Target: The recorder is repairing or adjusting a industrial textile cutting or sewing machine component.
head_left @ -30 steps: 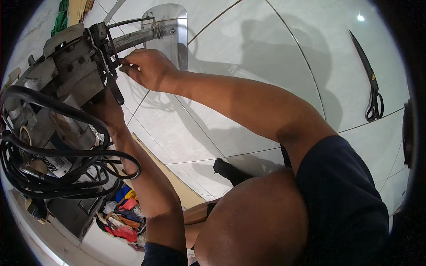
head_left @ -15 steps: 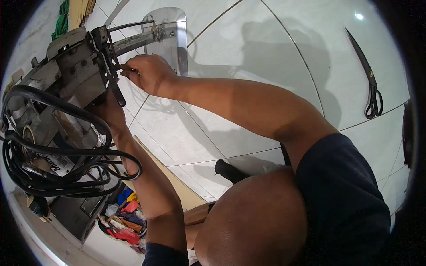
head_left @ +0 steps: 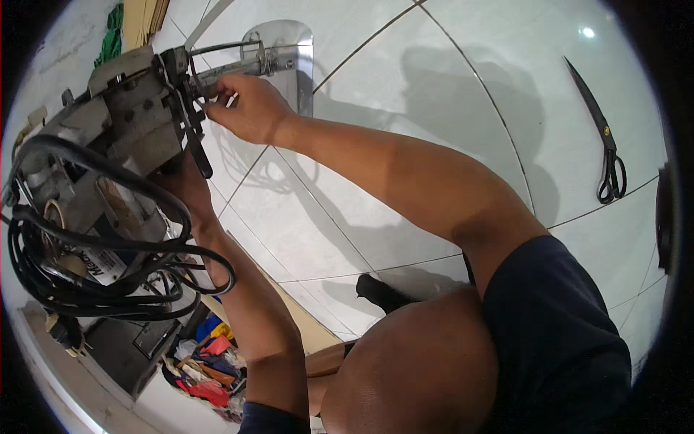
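Note:
A dark metal cutting machine (head_left: 141,126), apparently a straight-knife cloth cutter, lies tilted on the left, its shiny base plate (head_left: 305,69) at the far end. My right hand (head_left: 254,108) is at the machine's front, beside the slim upright bars. Its thumb and fingers are bent toward each other against a small part that I cannot make out. My left hand (head_left: 189,192) reaches beneath the machine's body, fingers hidden by it. A dark lever (head_left: 198,153) sticks out between the two hands.
Looped black cable (head_left: 130,247) with a plug (head_left: 66,334) hangs over the machine's near side. Black scissors (head_left: 603,126) lie on the white tiled floor at the right. Colourful fabric scraps (head_left: 210,369) fill a spot at lower left. Brown sheets (head_left: 141,22) and green material (head_left: 110,36) stand far left.
The machine appears shifted slightly right in view, as does the floor. My right hand has moved a little, its fingers now opened somewhat and nearer the upright bars. My left hand stays under the machine.

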A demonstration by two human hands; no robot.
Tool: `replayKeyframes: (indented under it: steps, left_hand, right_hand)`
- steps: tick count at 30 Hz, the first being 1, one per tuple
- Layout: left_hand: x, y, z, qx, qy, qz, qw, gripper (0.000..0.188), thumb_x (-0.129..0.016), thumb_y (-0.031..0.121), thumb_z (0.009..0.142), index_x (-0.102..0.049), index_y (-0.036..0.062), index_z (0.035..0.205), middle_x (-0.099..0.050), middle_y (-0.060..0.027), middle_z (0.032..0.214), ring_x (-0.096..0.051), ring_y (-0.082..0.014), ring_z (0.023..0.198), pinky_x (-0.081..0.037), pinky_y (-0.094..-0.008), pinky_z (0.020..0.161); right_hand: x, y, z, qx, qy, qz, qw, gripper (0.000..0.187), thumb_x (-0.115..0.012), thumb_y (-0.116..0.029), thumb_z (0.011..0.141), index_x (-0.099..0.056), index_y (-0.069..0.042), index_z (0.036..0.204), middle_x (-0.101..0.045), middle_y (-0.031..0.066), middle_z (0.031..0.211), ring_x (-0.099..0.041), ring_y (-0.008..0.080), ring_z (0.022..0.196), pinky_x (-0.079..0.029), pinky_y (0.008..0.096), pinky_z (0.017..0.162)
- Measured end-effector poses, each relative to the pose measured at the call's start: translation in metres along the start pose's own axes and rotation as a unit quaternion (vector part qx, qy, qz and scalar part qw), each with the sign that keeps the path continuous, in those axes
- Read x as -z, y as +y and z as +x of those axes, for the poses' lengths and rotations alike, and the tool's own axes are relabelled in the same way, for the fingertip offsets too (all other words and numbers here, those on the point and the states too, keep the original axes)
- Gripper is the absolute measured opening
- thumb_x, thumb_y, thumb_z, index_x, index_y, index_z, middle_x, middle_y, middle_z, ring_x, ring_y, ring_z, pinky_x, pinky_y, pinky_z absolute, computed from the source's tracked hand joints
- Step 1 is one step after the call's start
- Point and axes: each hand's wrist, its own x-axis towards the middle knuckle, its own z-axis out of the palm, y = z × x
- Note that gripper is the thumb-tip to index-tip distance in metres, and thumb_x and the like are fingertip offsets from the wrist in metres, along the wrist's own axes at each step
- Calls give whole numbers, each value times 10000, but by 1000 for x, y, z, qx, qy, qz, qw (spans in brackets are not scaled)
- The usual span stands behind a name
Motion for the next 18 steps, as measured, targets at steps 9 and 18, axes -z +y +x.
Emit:
replayKeyframes:
  steps: [9, 18]
  left_hand:
    - [5, 11, 4, -13, -77, -105, 991, 584, -621, 62, 892, -293, -61, 1359, -601, -181, 1170, -646, -223, 991, -565, -306, 807]
    - [5, 16, 5, 28, -72, -100, 992, 561, -600, 74, 908, -297, -42, 1365, -580, -182, 1187, -654, -217, 942, -577, -296, 819]
  right_hand:
    - [7, -24, 21, -56, 19, 44, 997, 468, -687, -269, 735, -600, 20, 1094, -666, 98, 860, -636, 197, 749, -502, 297, 711]
    - [13, -29, 51, -177, -20, 254, 951, 221, -654, -183, 848, -654, 5, 964, -639, 53, 801, -567, 104, 664, -455, 254, 565]
